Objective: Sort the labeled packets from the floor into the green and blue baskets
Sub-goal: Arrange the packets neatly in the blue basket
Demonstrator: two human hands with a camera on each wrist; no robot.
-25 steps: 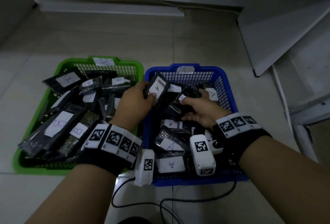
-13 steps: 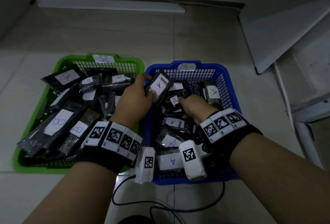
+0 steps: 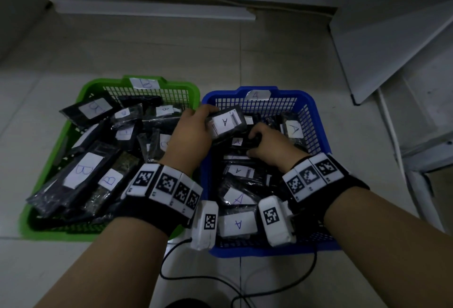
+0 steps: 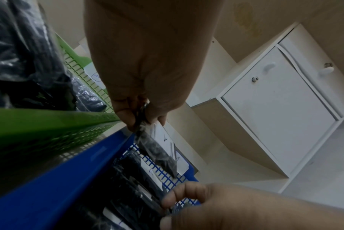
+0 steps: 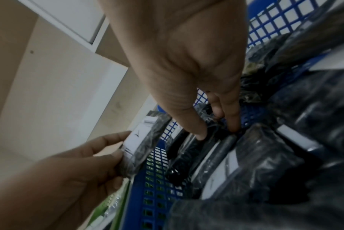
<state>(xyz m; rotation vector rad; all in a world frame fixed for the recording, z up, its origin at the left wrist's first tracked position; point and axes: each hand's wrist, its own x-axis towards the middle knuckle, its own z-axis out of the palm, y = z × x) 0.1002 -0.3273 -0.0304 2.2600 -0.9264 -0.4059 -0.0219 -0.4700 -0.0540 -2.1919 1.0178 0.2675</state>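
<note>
My left hand [image 3: 208,121] grips a black packet with a white "A" label [image 3: 225,123] above the back left of the blue basket [image 3: 289,92]. In the left wrist view the left hand [image 4: 145,118] pinches the packet [image 4: 157,149] by one end. My right hand [image 3: 255,141] is down inside the blue basket, and in the right wrist view its thumb and fingers [image 5: 216,129] pinch a dark packet [image 5: 188,149] in the pile. The green basket [image 3: 181,85], tagged "B", holds several "B" packets.
Both baskets stand side by side on the tiled floor, touching. Black cables [image 3: 220,280] loop on the floor in front of them. A white board [image 3: 380,45] leans at the right and a white cabinet [image 4: 275,109] stands behind the baskets.
My right hand has shifted left toward the middle of the blue basket and its fingers have closed on a dark packet. The left hand still holds the "A" packet, now turned flatter.
</note>
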